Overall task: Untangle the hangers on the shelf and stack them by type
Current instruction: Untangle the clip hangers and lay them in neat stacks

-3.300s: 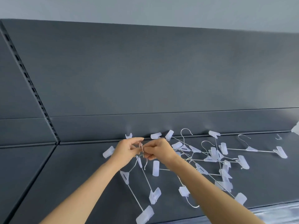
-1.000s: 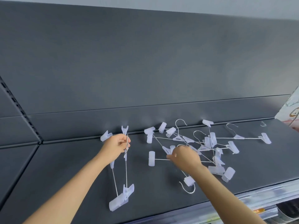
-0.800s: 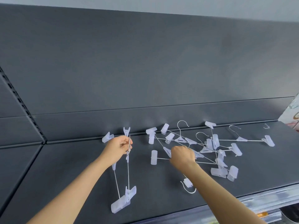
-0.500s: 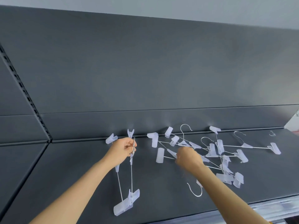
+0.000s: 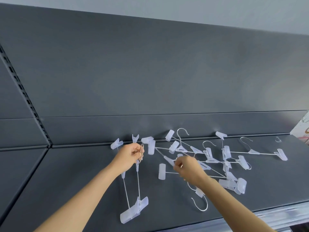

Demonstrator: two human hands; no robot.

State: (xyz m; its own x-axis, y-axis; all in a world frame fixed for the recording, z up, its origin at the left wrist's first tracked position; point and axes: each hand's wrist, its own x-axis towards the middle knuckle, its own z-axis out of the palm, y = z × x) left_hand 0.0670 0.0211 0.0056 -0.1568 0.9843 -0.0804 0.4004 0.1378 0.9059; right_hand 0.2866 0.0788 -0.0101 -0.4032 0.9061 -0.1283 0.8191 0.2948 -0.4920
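Two translucent-clipped wire hangers (image 5: 130,214) on the dark grey shelf (image 5: 75,173), gripped at the hooks by my left hand (image 5: 128,156); my right hand (image 5: 188,169) pinches the tangled hanger pile (image 5: 227,152), its crossed rods interlocked.

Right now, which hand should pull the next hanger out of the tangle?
Right. The right hand sits in the tangled pile, pinching a hanger there; the left hand grips two separated clip hangers.

The right hand (image 5: 188,170) is hiding part of the tangled clear-clipped wire hangers (image 5: 226,152); a pale printed card (image 5: 303,131) is running off the right edge.
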